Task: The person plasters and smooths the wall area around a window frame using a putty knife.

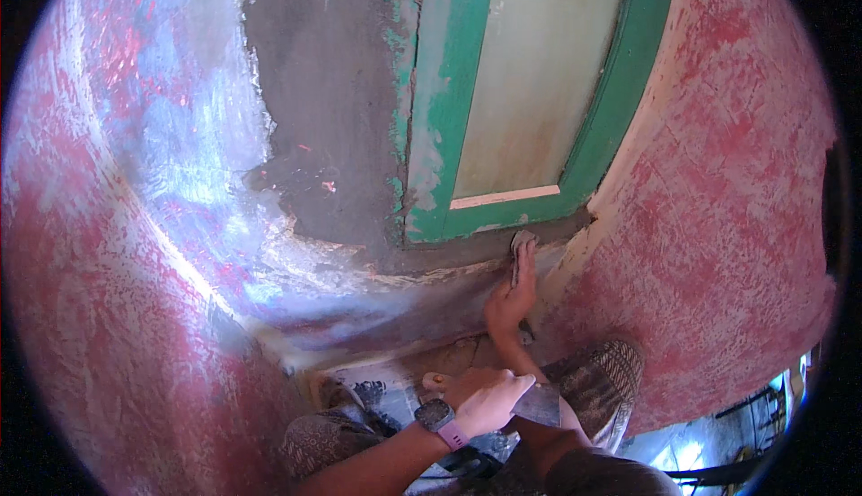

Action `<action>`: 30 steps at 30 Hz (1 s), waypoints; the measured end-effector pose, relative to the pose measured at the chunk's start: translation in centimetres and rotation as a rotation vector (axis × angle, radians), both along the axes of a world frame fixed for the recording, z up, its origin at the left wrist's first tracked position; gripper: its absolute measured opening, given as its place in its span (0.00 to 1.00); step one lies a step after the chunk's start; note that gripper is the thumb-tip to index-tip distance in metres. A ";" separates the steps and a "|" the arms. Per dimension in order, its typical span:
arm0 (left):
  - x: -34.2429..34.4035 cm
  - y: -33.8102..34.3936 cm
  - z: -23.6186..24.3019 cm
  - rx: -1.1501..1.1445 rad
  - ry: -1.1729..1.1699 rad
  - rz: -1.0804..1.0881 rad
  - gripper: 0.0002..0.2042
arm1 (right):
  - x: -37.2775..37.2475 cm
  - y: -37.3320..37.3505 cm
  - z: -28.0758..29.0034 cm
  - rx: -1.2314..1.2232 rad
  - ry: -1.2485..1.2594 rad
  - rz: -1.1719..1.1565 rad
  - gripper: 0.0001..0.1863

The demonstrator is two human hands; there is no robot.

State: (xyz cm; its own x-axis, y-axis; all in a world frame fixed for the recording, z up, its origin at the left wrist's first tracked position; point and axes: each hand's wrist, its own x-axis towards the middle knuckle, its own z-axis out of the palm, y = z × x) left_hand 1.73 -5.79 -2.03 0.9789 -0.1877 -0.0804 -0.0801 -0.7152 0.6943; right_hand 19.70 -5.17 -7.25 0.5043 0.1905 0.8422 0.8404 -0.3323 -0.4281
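Low in the middle, my left hand (489,400), with a dark watch on a pink strap at its wrist, is closed around a trowel (540,403). The trowel's flat grey blade points right, and its light handle end shows left of my fist. My right hand (514,294) reaches up to the wall just below a green wooden frame (431,218). Its fingers are pressed together on a small grey piece (523,241) against the grey plaster strip (467,252); what the piece is, I cannot make out.
The frame holds a pale panel (539,74). Left of it lies a broad grey plaster patch (323,92) with a ragged edge. Blotchy red walls (718,227) close in on both sides. My patterned trouser knees (615,375) are bent below the wall ledge.
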 end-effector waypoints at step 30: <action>0.2 0.0 -1.4 0.009 0.043 0.011 0.29 | -1.7 -0.6 -0.4 -0.425 -0.148 -0.037 0.40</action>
State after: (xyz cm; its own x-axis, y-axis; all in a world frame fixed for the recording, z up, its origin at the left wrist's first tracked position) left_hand 1.96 -5.76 -3.45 0.9765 -0.1765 -0.1239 -0.0429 -0.7221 0.6905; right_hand 18.00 -5.79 -7.60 0.3972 0.5194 0.7566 0.8666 -0.4835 -0.1230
